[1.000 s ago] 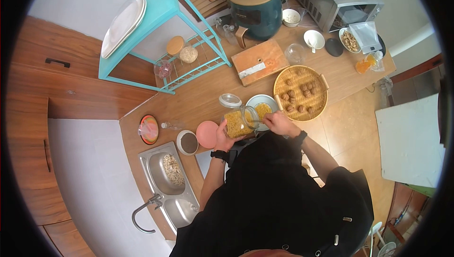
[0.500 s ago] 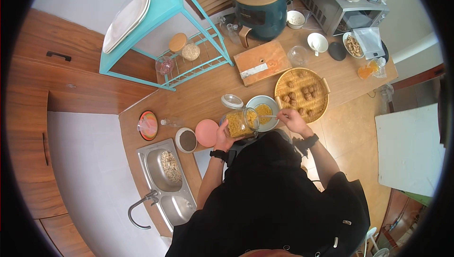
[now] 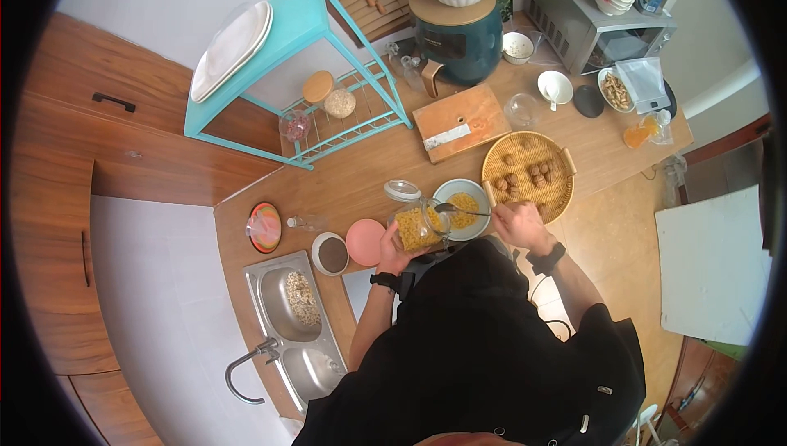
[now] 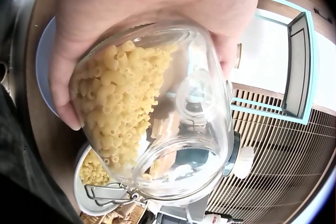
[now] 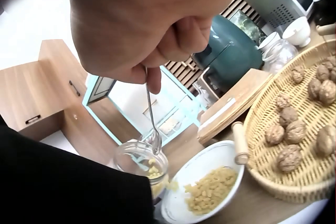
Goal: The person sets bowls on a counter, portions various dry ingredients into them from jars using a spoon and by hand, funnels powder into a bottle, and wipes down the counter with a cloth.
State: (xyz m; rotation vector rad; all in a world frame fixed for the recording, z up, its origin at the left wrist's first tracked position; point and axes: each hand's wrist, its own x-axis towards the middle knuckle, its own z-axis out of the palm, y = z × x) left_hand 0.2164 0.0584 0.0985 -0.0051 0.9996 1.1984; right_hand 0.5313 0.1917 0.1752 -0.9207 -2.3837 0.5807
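A glass jar (image 3: 416, 229) of macaroni lies tilted in my left hand (image 3: 393, 251), its open mouth toward a white bowl (image 3: 472, 234). My left fingers wrap round the jar's base, and its wire clasp (image 4: 113, 195) hangs near the rim. The lid (image 3: 402, 191) stands swung open. Between thumb and fingers my right hand (image 3: 520, 227) pinches a metal spoon (image 5: 151, 106). Its head is at the jar's mouth in the right wrist view and overlaps the bowl's left side in the head view. Macaroni (image 5: 211, 190) lies in the bowl.
A wicker tray (image 3: 512, 151) of walnuts stands right beside the bowl. Behind are an orange wooden board (image 3: 475, 114) and a green air fryer (image 3: 471, 56). Left are a pink plate (image 3: 366, 241), a bowl of dark grains (image 3: 331, 255) and the sink (image 3: 279, 327).
My right hand drew the spoon rightward from the jar to over the bowl, then its head shifted back left toward the jar's mouth. The left hand keeps holding the tilted jar.
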